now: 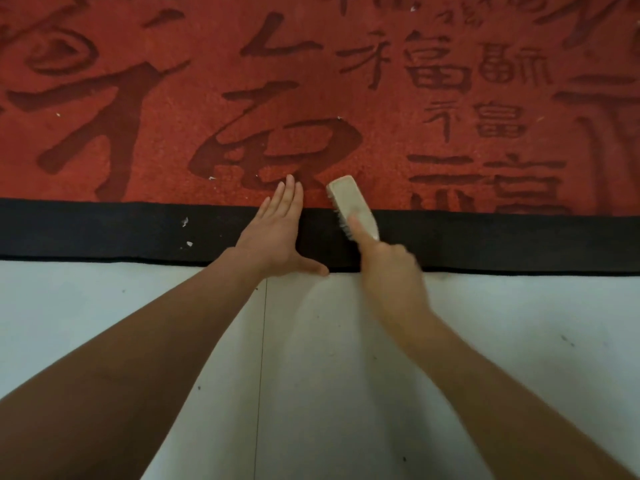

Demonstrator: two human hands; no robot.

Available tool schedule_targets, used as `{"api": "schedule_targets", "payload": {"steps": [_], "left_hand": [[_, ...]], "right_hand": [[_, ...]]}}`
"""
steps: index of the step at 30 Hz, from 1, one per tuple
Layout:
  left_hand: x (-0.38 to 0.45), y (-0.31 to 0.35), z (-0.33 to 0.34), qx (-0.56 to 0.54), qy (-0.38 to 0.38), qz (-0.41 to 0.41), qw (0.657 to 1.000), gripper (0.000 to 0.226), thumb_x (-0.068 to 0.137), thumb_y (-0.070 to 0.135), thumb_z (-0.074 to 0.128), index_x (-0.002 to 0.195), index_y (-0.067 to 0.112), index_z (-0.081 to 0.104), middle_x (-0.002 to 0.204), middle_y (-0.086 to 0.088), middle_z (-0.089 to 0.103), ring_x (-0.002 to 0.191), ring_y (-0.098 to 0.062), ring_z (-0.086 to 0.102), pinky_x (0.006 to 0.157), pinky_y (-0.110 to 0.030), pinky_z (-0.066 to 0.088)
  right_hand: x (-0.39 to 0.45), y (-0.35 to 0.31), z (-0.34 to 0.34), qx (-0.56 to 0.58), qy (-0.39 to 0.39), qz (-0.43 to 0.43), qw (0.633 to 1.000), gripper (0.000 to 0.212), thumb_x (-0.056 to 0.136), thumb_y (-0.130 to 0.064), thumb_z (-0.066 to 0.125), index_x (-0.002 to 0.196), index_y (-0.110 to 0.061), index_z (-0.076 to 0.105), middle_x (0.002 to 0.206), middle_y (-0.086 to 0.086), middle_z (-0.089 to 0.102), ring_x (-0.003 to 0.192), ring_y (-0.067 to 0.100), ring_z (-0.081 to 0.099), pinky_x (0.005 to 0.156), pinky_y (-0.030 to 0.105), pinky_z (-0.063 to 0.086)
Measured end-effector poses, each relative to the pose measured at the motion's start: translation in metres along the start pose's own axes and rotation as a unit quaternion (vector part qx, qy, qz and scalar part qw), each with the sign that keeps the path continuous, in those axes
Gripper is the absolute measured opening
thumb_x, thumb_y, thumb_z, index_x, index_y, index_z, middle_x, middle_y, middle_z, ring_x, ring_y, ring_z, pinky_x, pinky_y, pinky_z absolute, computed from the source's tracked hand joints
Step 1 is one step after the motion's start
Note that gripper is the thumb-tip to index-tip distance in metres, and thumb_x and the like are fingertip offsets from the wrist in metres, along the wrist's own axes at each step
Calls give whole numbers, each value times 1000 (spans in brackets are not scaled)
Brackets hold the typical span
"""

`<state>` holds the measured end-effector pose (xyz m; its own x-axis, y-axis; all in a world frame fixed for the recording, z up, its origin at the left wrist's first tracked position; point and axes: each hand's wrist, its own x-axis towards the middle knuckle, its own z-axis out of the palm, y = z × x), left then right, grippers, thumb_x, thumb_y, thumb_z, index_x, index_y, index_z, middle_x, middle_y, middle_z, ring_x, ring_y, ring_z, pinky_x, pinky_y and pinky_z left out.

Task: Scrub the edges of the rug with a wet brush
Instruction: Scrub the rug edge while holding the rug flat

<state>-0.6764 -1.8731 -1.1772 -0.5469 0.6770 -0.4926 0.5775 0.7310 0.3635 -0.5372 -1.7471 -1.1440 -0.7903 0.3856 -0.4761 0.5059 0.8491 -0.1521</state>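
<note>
A red rug with dark red characters fills the upper half of the view. Its black border runs across the middle. My left hand lies flat with straight fingers across the border, fingertips on the red pile and thumb at the rug's outer edge. Just to its right, my right hand grips a pale scrubbing brush, forefinger laid along its back. The brush rests bristles-down, slanted across the seam between the border and the red pile. My right hand looks slightly blurred.
Pale tiled floor with a thin grout line and small dark specks fills the lower half. A few white flecks lie on the black border left of my hands.
</note>
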Motion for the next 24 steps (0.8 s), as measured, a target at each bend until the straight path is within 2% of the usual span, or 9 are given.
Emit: {"api": "schedule_targets", "payload": {"steps": [4,6,9,13,15,17,19,22,24], "left_hand": [[-2,-4,1,6,-1,5,1000,144,64,72,72,151,12,-25,156,-3,-35,144,-14,-29,118,-30,-13],[-1,-2,1,10,-3,1,1000,144,64,72,73,151,11,-25,156,-4,-35,144,-15,-29,119,-32,-12],[1,3,-2,13,-17,-12,1000,145,64,70,74,150,11,-26,155,-5,-36,144,-16,-29,119,-33,-12],[0,1,-4,22,-22,-13,999,146,63,72,73,150,11,-27,155,-4,-37,144,-16,-30,118,-32,-12],[0,3,-5,25,-35,-21,999,146,64,70,74,150,11,-28,155,-5,-38,144,-17,-30,119,-33,-12],[3,9,-6,37,-46,-36,998,146,66,67,75,148,9,-30,153,-7,-40,143,-20,-32,119,-35,-12],[6,16,-10,44,-73,-52,995,147,67,65,76,146,7,-33,152,-10,-42,143,-23,-33,119,-37,-11],[6,21,-12,62,-87,-68,992,147,68,64,77,145,5,-34,151,-11,-43,142,-24,-34,120,-39,-9],[4,22,-16,59,-91,-72,991,147,67,64,77,146,6,-33,151,-11,-42,143,-24,-33,120,-39,-9]], "right_hand": [[-40,25,11,-17,-72,-124,989,77,99,-17,35,144,-52,-17,100,7,54,93,29,61,81,40,47],[-20,64,-12,-128,-62,-56,988,71,100,-16,32,149,-46,-10,97,6,53,90,28,62,77,38,47],[15,32,-17,-38,32,33,998,65,97,-8,35,151,-39,18,90,11,56,86,32,62,72,41,49],[-30,23,10,-11,-40,-132,990,75,98,-12,35,149,-48,-5,98,8,56,90,29,61,77,40,47],[-30,66,-11,-79,-83,-116,987,69,100,-18,32,148,-52,-3,94,4,53,87,28,60,72,38,46],[0,73,-29,-130,-22,-40,990,71,98,-14,34,148,-52,0,90,7,54,83,29,61,68,38,44],[7,37,-17,-40,12,-13,999,71,97,-11,36,149,-50,7,92,14,59,86,34,62,70,41,46],[-26,15,6,18,-49,-103,993,77,97,-13,36,147,-52,-7,99,12,60,92,31,62,79,40,47],[-35,52,-9,-54,-96,-145,983,73,99,-21,35,144,-56,-11,102,9,60,94,29,62,81,38,46]]}}
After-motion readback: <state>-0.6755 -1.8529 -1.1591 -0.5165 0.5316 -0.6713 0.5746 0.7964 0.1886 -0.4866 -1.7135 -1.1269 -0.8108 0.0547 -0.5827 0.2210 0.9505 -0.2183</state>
